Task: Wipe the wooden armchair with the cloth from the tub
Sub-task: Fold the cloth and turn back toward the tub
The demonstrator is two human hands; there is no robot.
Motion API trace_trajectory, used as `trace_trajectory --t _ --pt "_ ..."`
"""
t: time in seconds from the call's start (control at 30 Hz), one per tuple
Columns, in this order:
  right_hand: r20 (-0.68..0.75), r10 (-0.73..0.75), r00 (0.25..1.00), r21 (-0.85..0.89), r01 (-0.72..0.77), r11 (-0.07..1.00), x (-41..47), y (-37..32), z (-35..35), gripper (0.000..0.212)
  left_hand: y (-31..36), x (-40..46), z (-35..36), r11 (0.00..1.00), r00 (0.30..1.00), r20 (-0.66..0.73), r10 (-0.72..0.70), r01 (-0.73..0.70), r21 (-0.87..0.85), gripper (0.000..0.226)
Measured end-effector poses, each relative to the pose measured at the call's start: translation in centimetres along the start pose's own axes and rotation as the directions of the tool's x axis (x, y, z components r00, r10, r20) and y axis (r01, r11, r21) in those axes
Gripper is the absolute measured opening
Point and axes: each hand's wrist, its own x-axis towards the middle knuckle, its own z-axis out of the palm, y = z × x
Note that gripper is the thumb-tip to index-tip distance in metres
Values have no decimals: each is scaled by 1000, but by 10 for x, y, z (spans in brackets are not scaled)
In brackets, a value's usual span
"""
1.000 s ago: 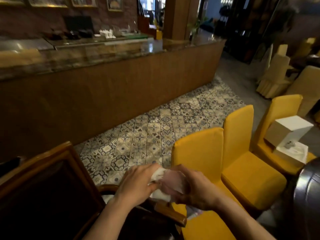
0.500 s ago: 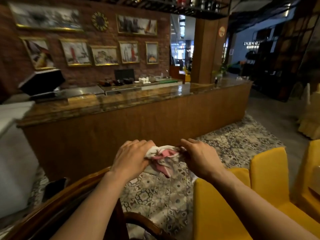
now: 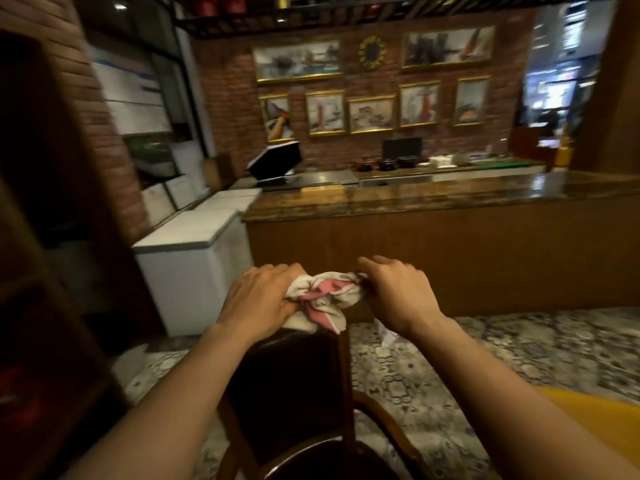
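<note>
Both hands on the cloth, bunched white with a pink patch, stretched between them. My left hand is curled over the cloth's left end, fingers closed on it, palm down. My right hand pinches the right end, fingers bent around the fabric, index knuckle raised. Cloth is twisted in the middle; a loose fold hangs down and touches the top edge of the armchair backrest. Left hand sits over the backrest's top edge, at its left part; right hand is off past the top right corner, in the air over the floor. Armchair: dark padded back, brown wood frame, one curved armrest visible low on the right. Beyond the hands: wooden counter with glossy stone top, white chest freezer left of it, brick wall with framed pictures. Patterned tile floor under the chair, yellow seat at lower right edge. Frame is a bit motion-blurred
</note>
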Motion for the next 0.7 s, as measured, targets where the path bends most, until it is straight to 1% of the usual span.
trace_trajectory --t 0.17,0.27,0.37,0.5,0.57,0.63,0.7 --pt "37 -174 984 139 167 976 23 -91 25 26 -61 -78 -45 981 985 11 -174 172 94 36" --pt "24 -288 957 207 277 938 39 -164 33 30 -101 -134 -80 946 961 -23 -276 275 173 32" --pt "5 -395 919 257 381 888 48 -248 39 37 -137 -202 -119 890 920 -74 -384 391 235 31" --pt "-14 -551 834 335 523 784 42 -385 43 40 -184 -320 -178 776 828 -118 -548 556 298 34" --pt "-30 -611 791 393 572 720 28 -465 40 39 -204 -389 -213 699 769 -139 -625 629 340 36" --pt "-33 -664 747 469 598 650 7 -538 34 38 -216 -454 -246 618 712 -178 -679 686 383 36" --pt "-58 -719 693 507 641 576 -17 -613 29 37 -225 -523 -281 531 648 -222 -728 739 415 36"
